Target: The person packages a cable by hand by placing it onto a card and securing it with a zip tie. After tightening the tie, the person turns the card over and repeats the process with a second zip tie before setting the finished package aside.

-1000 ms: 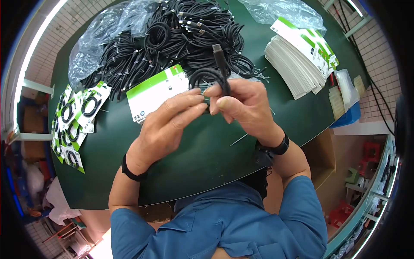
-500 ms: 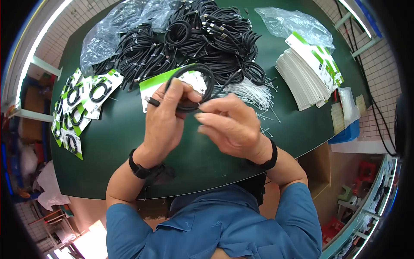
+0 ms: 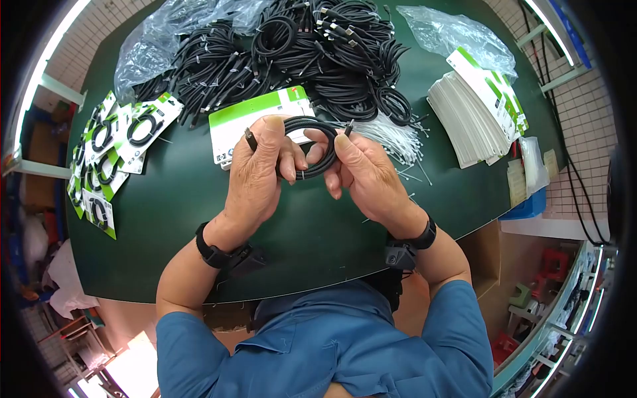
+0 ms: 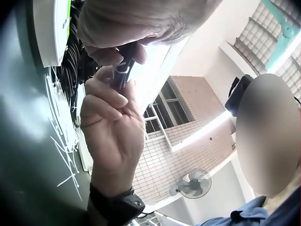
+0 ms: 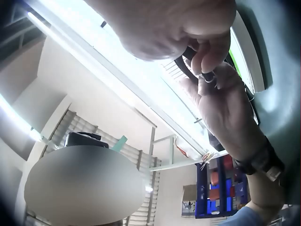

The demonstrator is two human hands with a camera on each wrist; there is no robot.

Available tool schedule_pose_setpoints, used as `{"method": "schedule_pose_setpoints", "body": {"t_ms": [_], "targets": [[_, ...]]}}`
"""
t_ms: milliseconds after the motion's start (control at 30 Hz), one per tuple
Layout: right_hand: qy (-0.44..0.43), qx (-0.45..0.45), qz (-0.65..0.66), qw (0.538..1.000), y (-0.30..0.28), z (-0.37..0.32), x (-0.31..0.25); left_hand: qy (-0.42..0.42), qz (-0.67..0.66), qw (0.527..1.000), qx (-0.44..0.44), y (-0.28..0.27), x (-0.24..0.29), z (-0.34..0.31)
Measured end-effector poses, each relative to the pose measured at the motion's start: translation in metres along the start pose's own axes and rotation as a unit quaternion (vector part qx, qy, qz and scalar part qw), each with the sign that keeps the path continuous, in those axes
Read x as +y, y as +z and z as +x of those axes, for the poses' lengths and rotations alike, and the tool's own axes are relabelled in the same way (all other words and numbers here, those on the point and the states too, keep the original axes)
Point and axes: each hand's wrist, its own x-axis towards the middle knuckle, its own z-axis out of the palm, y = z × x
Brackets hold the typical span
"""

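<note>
**Inspector:** Start at the far left of the bench.

**Assistant:** Finished packs (image 3: 106, 152), each a green-and-white card with a black coil on it, lie fanned out on the green table (image 3: 172, 212). Neither hand touches them.

**Inspector:** The left hand?

**Assistant:** The left hand (image 3: 255, 176) is raised above the table. Its thumb and curled fingers are closed round the left side of the coiled cable (image 3: 308, 122). One plug (image 3: 249, 139) sticks out beside the thumb.

**Inspector:** Where exactly is the coil?

**Assistant:** It is between the two hands and clear of the table, over the near edge of a loose backing card (image 3: 245, 116). The cable heap (image 3: 298, 53) lies behind.

**Inspector:** The right hand?

**Assistant:** The right hand (image 3: 368, 179) pinches the right side of the loop, thumb on top and fingers tucked beneath. The second plug shows at the thumb tip.

**Inspector:** Further right?

**Assistant:** White cable ties (image 3: 391, 142), then a card stack (image 3: 471, 109).

**Inspector:** Which step is in hand, in your judgement?

**Assistant:** Rounding and evening the coil. It is not yet bound or carded. The next move, as I judge it, calls for one hand to keep the loops pinched so they cannot spring open. The other hand would then be free to bring a tie or the card, with both plugs kept clear.
</note>
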Motion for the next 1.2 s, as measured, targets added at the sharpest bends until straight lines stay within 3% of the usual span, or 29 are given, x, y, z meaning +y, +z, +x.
{"method": "schedule_pose_setpoints", "body": {"t_ms": [100,333,500,633,733,767,867,1033,1133,1200], "targets": [[0.035,-0.03,0.102,0.994,0.001,0.001,0.001,0.001,0.021,1.0,0.018,0.003,0.001,-0.001],[0.021,-0.063,-0.003,0.998,0.004,0.002,0.0,-0.111,0.06,0.992,-0.017,-0.004,0.005,0.0],[0.036,-0.058,-0.026,0.997,0.0,0.004,-0.001,-0.129,0.075,0.989,-0.013,0.003,0.008,0.0],[0.045,-0.052,0.01,0.998,-0.004,0.006,-0.001,-0.1,-0.014,0.995,0.005,0.008,0.011,0.001],[0.028,-0.063,-0.011,0.998,-0.002,0.006,-0.001,-0.163,-0.235,0.958,-0.008,0.001,0.016,0.003],[0.027,-0.063,-0.007,0.998,-0.003,0.005,-0.001,-0.164,-0.232,0.959,-0.007,-0.002,0.017,0.003],[0.056,-0.095,-0.032,0.993,-0.005,0.004,-0.005,-0.139,-0.096,0.976,-0.14,-0.009,0.022,0.003],[0.06,-0.099,-0.081,0.99,-0.005,0.002,-0.011,-0.177,0.012,0.977,-0.117,-0.005,0.031,0.003],[0.031,-0.108,-0.129,0.985,-0.006,0.003,-0.004,-0.162,0.196,0.966,-0.048,0.01,0.029,0.001],[0.034,-0.118,-0.143,0.982,-0.008,0.004,-0.004,-0.153,0.203,0.965,-0.07,0.001,0.027,0.002]]}}
